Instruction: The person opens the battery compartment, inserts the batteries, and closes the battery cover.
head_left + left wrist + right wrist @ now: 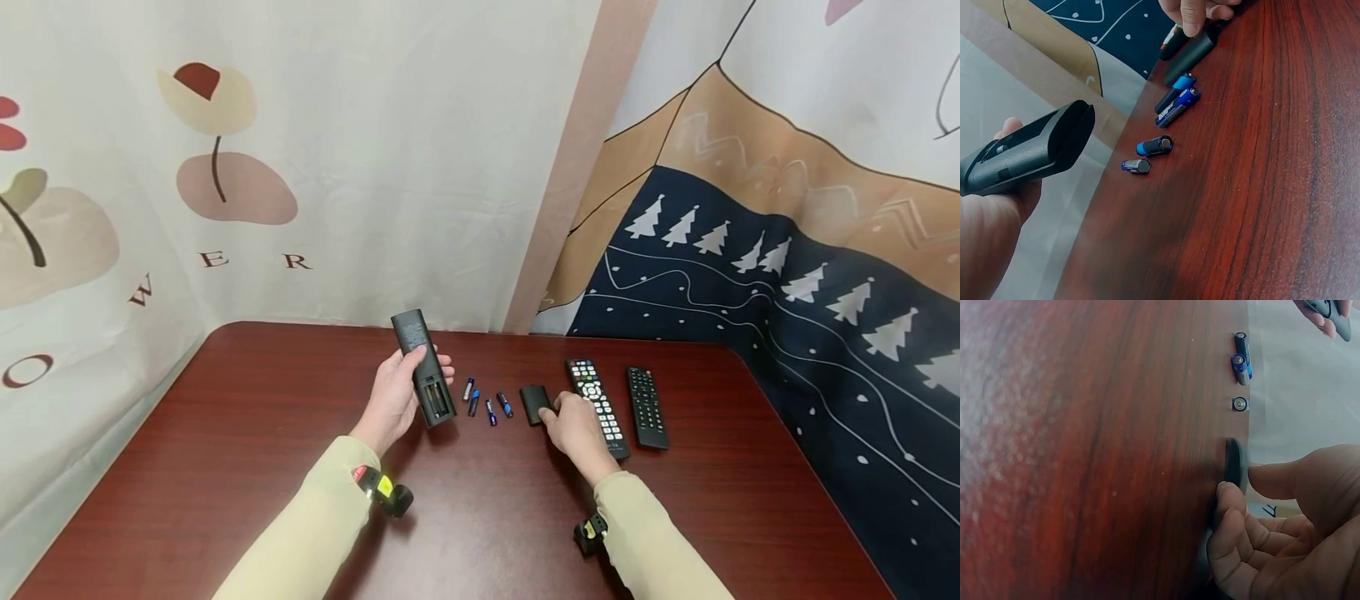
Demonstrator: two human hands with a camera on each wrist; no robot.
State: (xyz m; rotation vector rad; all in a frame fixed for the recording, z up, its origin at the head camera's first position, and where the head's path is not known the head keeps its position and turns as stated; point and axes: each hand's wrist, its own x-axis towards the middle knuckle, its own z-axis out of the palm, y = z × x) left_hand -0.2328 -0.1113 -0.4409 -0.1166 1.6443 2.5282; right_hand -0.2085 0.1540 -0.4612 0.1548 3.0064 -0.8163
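My left hand (392,398) grips a black remote control (422,362) above the table, its back towards the head camera. The battery compartment (435,398) at its lower end is uncovered, with no battery seen in it. My right hand (577,429) pinches the edge of a black battery cover (533,402) between thumb and fingers; in the right wrist view the cover (1234,464) sits low by the tabletop, and I cannot tell whether it touches. Between the hands lie several small blue-and-black batteries (491,412), also visible in the left wrist view as loose batteries (1177,107).
A black remote with white buttons (611,425) lies partly behind my right hand. Right of it is a smaller black remote (647,408). The dark red table (465,517) meets printed curtains (375,208) at its back edge.
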